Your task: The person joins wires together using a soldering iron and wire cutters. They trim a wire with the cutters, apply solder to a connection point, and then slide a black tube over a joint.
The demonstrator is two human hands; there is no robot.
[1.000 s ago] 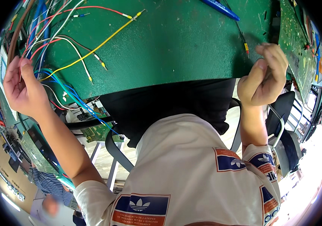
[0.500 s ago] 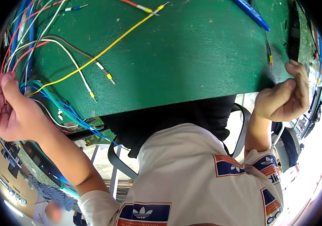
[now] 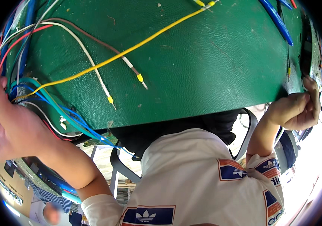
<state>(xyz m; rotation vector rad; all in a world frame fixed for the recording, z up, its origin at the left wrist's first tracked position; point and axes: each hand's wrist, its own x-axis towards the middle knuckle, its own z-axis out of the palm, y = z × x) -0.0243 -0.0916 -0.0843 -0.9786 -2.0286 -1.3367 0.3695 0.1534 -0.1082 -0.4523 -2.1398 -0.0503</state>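
Note:
My left hand (image 3: pixel 8 122) is at the far left edge of the green mat, fingers curled and thumb pressed at a bundle of wires, among them a red wire (image 3: pixel 12 49). From beside this hand a yellow wire (image 3: pixel 131 49) stretches across the mat. A white wire (image 3: pixel 87 54) and a brown wire (image 3: pixel 108 46), both with yellow-collared ferrule tips, lie across it. Past the mat's near right edge, my right hand (image 3: pixel 296 111) is closed with its fingers curled in; what it holds, if anything, is hidden. Just beyond it hangs a thin black wire (image 3: pixel 288 56) with a yellow tip.
A blue tapered, pen-like object (image 3: pixel 277 22) lies at the far right of the green mat (image 3: pixel 191 75). Teal wires (image 3: pixel 59 109) and blue wires (image 3: pixel 82 122) trail over its near left edge. A chair armrest (image 3: pixel 121 167) curves below the mat.
The view has shifted, so the mat and wires sit differently in the picture. My left hand is closer to the left rim; my right hand appears lower and farther right, still closed.

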